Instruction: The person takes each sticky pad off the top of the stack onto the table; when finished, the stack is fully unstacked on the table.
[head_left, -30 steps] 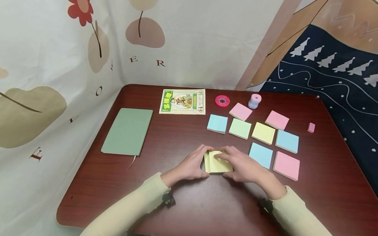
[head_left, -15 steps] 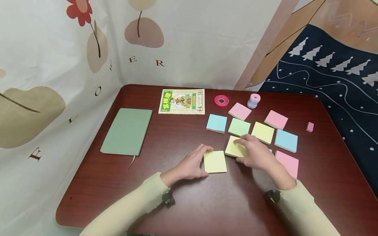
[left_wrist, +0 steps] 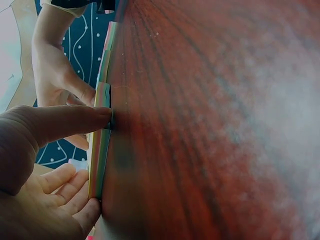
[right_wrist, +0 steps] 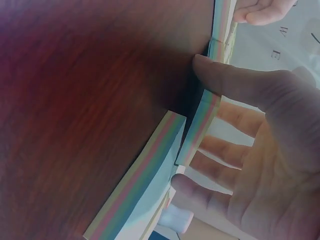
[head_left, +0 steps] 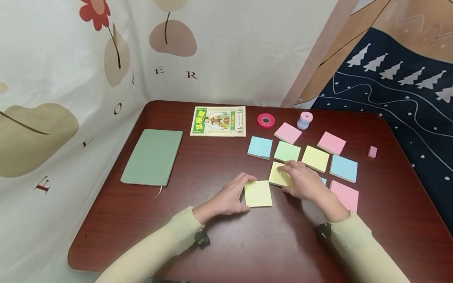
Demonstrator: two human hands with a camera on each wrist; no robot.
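My left hand (head_left: 229, 198) spans the left side of a yellow sticky note pad (head_left: 258, 193), thumb at the near corner and fingers at the far one. The left wrist view shows its thumb (left_wrist: 95, 119) against the pad's striped edge. My right hand (head_left: 305, 181) grips a second yellow sticky note pad (head_left: 277, 175), just right of and beyond the first, its near corner right at the first pad's far right corner. A blue pad is mostly hidden under this hand. In the right wrist view, a pad with striped sides (right_wrist: 137, 180) lies beside its fingers.
Around the right hand are pads in green (head_left: 287, 151), yellow (head_left: 315, 158), blue (head_left: 343, 168) and pink (head_left: 345, 195). Behind lie a red ring (head_left: 266, 120), a spool (head_left: 304, 120) and a picture booklet (head_left: 218, 121). A green notebook (head_left: 153, 157) is left, a pink block (head_left: 372, 152) far right.
My right hand has carried the second yellow pad off the first one, to the right and away from me, then lowered it slightly. The left hand has stayed at the first pad.
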